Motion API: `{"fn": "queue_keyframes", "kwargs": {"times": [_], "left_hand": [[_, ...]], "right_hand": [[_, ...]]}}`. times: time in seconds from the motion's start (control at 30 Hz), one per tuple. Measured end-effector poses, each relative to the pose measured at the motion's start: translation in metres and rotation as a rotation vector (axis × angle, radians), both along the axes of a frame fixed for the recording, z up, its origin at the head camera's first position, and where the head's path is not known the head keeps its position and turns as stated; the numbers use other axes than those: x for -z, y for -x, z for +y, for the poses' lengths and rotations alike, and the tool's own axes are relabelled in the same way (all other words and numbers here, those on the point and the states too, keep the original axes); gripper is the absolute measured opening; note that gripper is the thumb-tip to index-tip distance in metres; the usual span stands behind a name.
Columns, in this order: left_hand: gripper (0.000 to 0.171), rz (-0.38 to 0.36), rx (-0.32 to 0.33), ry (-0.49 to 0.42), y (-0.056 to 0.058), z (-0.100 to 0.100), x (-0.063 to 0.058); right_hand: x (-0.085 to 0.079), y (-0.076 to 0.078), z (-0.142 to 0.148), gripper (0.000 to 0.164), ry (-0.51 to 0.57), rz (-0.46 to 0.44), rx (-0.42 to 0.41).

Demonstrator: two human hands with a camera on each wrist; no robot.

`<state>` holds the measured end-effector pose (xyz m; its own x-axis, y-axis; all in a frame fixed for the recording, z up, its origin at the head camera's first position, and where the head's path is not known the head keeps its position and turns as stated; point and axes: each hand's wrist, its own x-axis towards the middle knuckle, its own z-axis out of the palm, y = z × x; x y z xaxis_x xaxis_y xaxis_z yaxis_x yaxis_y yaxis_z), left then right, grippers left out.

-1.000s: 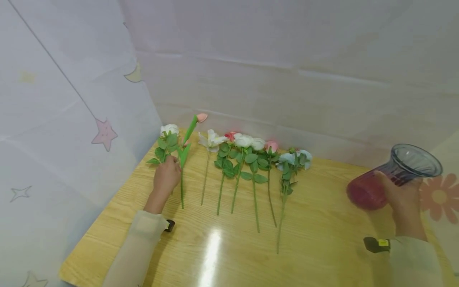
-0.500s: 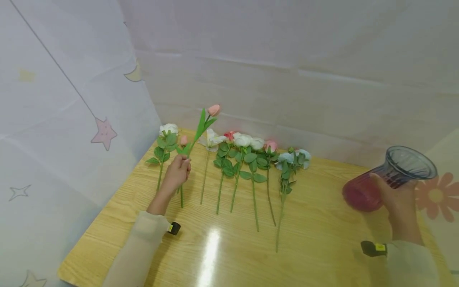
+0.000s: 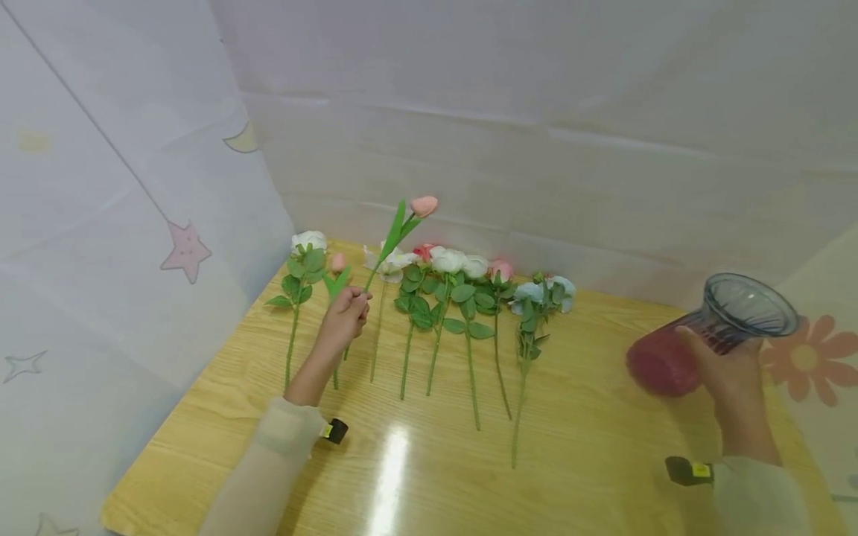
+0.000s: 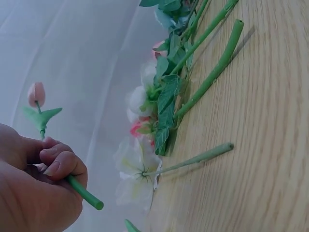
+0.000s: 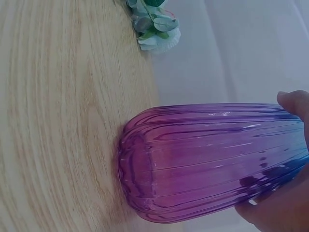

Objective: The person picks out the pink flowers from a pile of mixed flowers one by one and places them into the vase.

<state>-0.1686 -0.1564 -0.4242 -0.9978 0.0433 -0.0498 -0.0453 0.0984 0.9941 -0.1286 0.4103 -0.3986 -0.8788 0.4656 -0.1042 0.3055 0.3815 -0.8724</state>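
My left hand [image 3: 343, 321] grips the green stem of a pink tulip [image 3: 424, 206], held up off the table with its bloom pointing up and to the right. In the left wrist view the fingers curl round the stem, and its cut end sticks out below the fist. On the right, my right hand [image 3: 727, 380] holds a ribbed glass vase [image 3: 663, 361], purple-pink at the base and bluish at the flared mouth. The vase leans to the right with nothing inside it. Its base is close to the tabletop in the right wrist view.
Several flowers lie in a row on the wooden table [image 3: 429, 476]: a white rose [image 3: 309, 241], another pink tulip [image 3: 338, 262], a white lily [image 3: 395, 264], more roses and a light blue flower [image 3: 559, 292]. A pale cloth backdrop [image 3: 503, 149] stands behind and at the sides.
My left hand has lifted the pink tulip from beside the white rose and carried it rightward. The vase stays in my right hand, a little further left in the head view.
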Motion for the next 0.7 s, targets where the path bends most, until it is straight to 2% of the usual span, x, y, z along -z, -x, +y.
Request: {"fn": "queue_keyframes", "kwargs": {"times": [0.2,0.33,0.5,0.7], "left_hand": [[0.032,0.004,-0.002,0.018,-0.003,0.007,-0.004],[0.035,0.011,0.014,-0.028,-0.004,0.011,-0.004],[0.033,0.013,0.030,-0.087,-0.005,0.017,-0.006],[0.033,0.041,0.080,-0.120,-0.006,0.031,-0.010]], "right_hand": [[0.000,-0.006,-0.011,0.094,-0.034,0.004,-0.003],[-0.002,-0.011,-0.020,0.090,-0.043,0.029,-0.017],[-0.004,-0.016,-0.030,0.097,-0.046,0.020,-0.051],[-0.006,-0.026,-0.034,0.102,-0.056,-0.002,-0.060]]}}
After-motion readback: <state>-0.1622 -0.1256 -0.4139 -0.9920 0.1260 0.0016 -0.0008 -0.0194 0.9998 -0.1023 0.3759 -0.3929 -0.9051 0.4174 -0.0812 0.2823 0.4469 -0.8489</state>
